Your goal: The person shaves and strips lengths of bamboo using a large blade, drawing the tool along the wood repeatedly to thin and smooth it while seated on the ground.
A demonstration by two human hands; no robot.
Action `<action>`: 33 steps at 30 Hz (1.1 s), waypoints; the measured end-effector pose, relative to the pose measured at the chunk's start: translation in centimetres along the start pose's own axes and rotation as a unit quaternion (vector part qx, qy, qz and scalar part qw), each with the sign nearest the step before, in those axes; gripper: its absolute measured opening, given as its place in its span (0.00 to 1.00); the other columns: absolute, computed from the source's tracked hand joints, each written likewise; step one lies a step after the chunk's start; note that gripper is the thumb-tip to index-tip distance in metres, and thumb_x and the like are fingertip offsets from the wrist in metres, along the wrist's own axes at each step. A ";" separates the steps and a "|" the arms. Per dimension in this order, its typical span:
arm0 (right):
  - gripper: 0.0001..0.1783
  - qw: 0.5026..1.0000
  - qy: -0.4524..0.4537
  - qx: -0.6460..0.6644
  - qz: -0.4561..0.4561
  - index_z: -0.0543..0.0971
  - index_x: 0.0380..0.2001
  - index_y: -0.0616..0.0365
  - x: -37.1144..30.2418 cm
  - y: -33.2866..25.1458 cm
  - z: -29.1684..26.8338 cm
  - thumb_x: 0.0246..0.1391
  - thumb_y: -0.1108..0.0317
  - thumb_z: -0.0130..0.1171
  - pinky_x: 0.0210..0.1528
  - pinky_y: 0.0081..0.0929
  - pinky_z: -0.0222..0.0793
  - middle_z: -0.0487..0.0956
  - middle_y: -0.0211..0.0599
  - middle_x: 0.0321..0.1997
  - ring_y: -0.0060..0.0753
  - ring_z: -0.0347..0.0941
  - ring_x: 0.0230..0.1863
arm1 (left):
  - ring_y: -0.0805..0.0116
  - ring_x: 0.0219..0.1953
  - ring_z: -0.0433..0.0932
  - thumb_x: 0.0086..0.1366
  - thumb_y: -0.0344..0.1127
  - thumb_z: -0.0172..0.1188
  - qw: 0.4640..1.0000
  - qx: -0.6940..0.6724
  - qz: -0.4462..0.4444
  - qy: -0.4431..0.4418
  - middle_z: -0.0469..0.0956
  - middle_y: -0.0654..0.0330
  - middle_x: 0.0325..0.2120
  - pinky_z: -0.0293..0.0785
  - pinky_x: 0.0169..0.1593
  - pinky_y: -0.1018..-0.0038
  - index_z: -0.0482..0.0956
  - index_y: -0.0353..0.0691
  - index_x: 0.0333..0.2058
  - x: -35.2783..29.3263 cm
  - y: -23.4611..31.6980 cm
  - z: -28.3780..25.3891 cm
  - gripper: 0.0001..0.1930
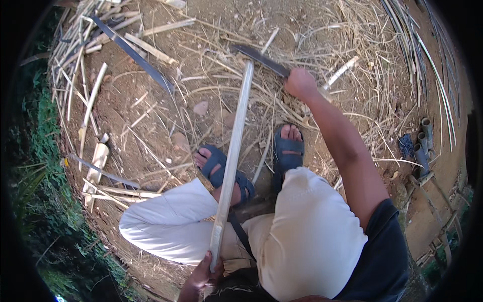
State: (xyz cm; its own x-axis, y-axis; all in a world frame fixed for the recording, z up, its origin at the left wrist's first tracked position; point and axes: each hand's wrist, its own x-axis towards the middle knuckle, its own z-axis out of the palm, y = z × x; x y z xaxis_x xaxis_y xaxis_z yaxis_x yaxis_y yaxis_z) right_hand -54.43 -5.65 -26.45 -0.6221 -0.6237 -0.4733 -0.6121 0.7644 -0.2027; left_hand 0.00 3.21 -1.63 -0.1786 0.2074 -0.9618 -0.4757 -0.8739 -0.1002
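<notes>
My right hand (300, 83) grips the handle of a long dark knife (260, 59) whose blade meets the far tip of a pale bamboo slat (233, 151). The slat runs from that tip down between my knees to my left hand (201, 277), which holds its near end at the bottom of the view. I am seated in light trousers, with both feet in dark sandals (288, 151) on bare earth strewn with dry shavings.
A second long dark blade (133, 53) lies on the ground at upper left among split bamboo pieces (95, 166). Thin bamboo strips (427, 60) pile at upper right, short bamboo tubes (421, 146) sit at right, and green plants (45, 201) border the left.
</notes>
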 end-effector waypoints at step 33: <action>0.15 0.860 0.162 0.368 -0.315 0.76 0.32 0.61 -13.9 -11.8 -7.2 0.60 0.57 0.59 0.25 0.35 0.65 0.75 0.44 0.24 0.41 0.73 0.23 | 0.54 0.61 0.66 0.74 0.52 0.37 0.570 0.161 0.762 0.262 0.66 0.47 0.56 0.63 0.64 0.55 0.61 0.37 0.60 2.4 35.0 12.6 0.27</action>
State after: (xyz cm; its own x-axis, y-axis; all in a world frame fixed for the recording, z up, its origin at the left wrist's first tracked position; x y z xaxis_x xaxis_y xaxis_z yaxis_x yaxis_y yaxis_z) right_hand -42.05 -7.15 -11.28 -0.4563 -0.8738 0.1684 -0.4773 0.0806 -0.8751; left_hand -27.93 -21.36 -4.19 -0.3536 -0.9182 0.1787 -0.2603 0.2801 0.9240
